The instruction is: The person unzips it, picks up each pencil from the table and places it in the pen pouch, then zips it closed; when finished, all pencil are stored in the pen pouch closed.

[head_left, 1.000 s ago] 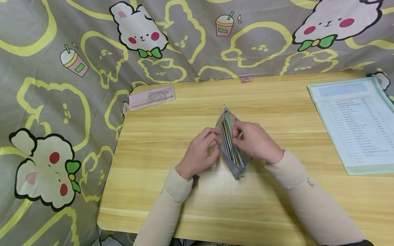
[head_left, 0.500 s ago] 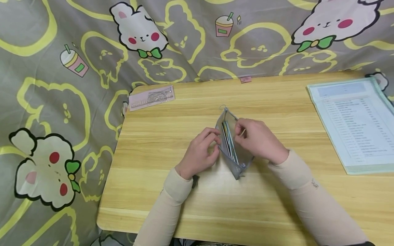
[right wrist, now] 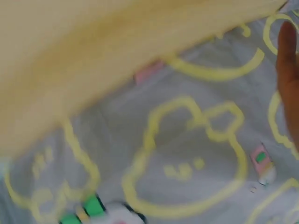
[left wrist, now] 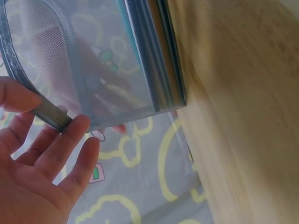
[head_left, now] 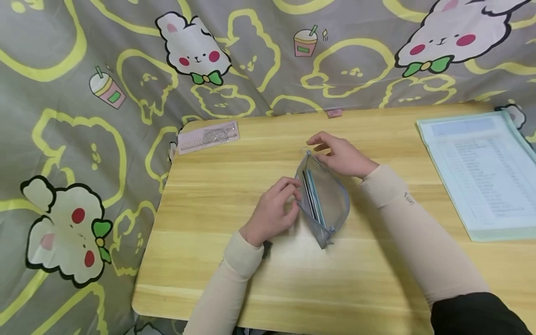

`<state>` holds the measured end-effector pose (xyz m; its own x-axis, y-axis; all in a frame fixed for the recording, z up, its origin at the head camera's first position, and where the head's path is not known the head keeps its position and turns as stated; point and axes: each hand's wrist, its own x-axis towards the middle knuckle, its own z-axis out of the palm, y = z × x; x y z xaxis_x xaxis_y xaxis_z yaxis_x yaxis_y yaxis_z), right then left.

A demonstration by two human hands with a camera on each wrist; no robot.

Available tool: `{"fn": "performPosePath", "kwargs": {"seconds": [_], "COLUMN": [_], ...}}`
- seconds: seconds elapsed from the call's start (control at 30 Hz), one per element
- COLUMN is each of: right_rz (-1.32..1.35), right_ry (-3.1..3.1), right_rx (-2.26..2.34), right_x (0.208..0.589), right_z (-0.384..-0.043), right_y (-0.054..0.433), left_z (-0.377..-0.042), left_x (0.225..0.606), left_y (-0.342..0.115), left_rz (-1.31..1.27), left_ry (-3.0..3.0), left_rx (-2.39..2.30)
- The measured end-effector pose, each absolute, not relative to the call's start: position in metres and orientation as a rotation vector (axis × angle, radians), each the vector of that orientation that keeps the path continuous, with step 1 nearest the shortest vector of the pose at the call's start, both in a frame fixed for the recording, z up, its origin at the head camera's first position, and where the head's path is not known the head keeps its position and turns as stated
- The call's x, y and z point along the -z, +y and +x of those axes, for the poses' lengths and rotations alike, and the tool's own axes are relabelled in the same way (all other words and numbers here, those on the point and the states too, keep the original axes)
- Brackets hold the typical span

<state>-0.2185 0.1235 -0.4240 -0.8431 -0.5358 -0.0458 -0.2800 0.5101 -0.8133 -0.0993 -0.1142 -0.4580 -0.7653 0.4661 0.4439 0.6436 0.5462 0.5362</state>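
A translucent grey-blue mesh zip pouch (head_left: 335,197) stands unzipped on the table in the head view. Several slim pens or pencils (head_left: 315,197) lie lengthwise inside, along its left wall. My left hand (head_left: 272,211) pinches the pouch's left rim. From the left wrist view, the zip edge (left wrist: 44,109) runs between the thumb and fingers of that hand (left wrist: 42,163). My right hand (head_left: 345,157) is over the pouch's far end, its fingers loosely bent near the zip end and a thin ring. The right wrist view catches just part of that hand (right wrist: 289,79) at its edge.
A pale pink ruler set (head_left: 209,137) in clear wrapping lies at the back left of the wooden table (head_left: 201,260). A small pink eraser (head_left: 334,113) sits at the back edge, by the patterned curtain (head_left: 259,56). On the right is a mint-green folder (head_left: 481,177) with a printed sheet.
My right hand has left the pouch's mouth and moved to its far end. The pouch gapes wider, its right wall bowed outward. My left hand keeps its grip on the rim.
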Motion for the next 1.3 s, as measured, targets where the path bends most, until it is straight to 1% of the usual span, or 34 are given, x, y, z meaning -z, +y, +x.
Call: {"fn": "performPosePath", "kwargs": {"seconds": [0.17, 0.3, 0.4, 0.47, 0.57, 0.67, 0.73, 0.8, 0.9, 1.13, 1.3], "right_rz": [-0.703, -0.644, -0.563, -0.488, -0.272, -0.043, 0.057, 0.108, 0.139, 0.106, 0.203], "right_ry": [2.206, 2.225, 2.365, 2.462, 2.516, 2.432, 2.365, 2.346, 2.352, 2.345, 2.428], "right_rx": [1.434, 1.468, 1.468, 1.519, 1.733, 1.981, 2.089, 2.135, 2.164, 2.23, 1.987], "right_x": [0.44, 0.441, 0.438, 0.437, 0.442, 0.449, 0.453, 0.454, 0.455, 0.456, 0.456], "right_z": [-0.221, -0.213, -0.202, -0.192, -0.17, -0.145, -0.129, -0.116, -0.094, -0.067, -0.05], "right_y": [0.126, 0.13, 0.143, 0.159, 0.183, 0.199, 0.204, 0.207, 0.211, 0.221, 0.229], "left_z": [-0.1, -0.102, -0.104, -0.103, -0.09, -0.072, -0.066, -0.067, -0.066, -0.056, -0.04], "left_x": [0.461, 0.461, 0.457, 0.451, 0.435, 0.422, 0.422, 0.429, 0.438, 0.441, 0.439], "left_y": [-0.114, -0.116, -0.114, -0.114, -0.118, -0.123, -0.124, -0.124, -0.121, -0.116, -0.108], "left_rz": [-0.94, -0.935, -0.938, -0.912, -0.817, -0.701, -0.672, -0.649, -0.58, -0.453, -0.385], "left_ry": [-2.544, -2.529, -2.51, -2.552, -2.732, -2.934, -2.954, -2.889, -2.774, -2.689, -2.744], "left_rx": [1.026, 1.025, 1.05, 1.087, 1.175, 1.089, 0.955, 0.83, 0.781, 0.997, 1.087]}}
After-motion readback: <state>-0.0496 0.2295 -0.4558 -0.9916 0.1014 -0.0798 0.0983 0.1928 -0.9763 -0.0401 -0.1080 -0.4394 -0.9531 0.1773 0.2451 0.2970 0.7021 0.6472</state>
